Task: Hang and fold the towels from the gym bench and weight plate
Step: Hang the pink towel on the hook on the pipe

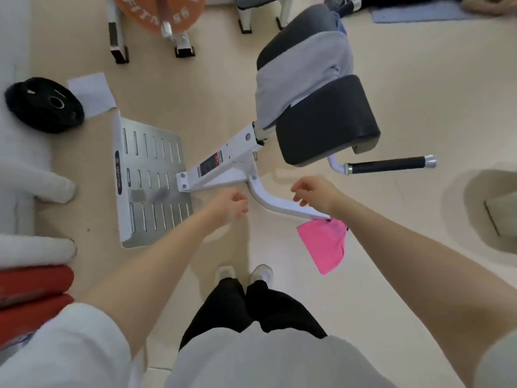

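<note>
A grey towel (302, 82) lies draped over the black pads of the gym bench (327, 121). A pink towel (324, 247) hangs from the near white handle bar (282, 204) of the bench. My right hand (316, 193) hovers just above that bar, fingers apart and holding nothing. My left hand (230, 204) is to the left of the bar, loosely curled and empty. A folded white towel (91, 93) lies on the floor beside a black weight plate (44, 105) at the left.
The bench's metal foot plate (151, 177) sits on the floor ahead of me. An orange weight plate (159, 12) on a rack stands at the back. Red pads (30, 298) and white equipment are at my left; a black-grip handle (389, 165) sticks out right.
</note>
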`<action>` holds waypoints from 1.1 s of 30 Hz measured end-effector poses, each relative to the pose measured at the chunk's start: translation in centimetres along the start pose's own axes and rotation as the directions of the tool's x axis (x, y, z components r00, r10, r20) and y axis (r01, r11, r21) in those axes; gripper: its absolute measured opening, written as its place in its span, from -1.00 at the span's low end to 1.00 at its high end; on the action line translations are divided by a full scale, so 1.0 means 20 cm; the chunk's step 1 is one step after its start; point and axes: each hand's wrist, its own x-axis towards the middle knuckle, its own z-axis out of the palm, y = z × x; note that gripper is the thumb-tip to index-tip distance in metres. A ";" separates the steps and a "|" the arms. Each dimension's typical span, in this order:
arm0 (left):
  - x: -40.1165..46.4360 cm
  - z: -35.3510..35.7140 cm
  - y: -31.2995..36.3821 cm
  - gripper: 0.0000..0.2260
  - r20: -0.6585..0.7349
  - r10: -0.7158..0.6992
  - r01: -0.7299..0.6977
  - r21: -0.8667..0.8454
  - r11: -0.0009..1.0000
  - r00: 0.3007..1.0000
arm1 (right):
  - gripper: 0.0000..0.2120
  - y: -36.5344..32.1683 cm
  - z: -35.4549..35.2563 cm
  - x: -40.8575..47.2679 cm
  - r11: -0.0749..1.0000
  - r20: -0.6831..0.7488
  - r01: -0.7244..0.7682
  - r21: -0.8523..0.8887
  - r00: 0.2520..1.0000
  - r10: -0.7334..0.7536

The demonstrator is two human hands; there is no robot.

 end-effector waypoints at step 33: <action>1.14 2.14 -0.91 -0.72 -0.139 -0.164 0.183 0.138 0.973 0.977 | -0.64 2.53 0.57 0.77 0.862 0.353 0.054 -0.504 0.923 0.149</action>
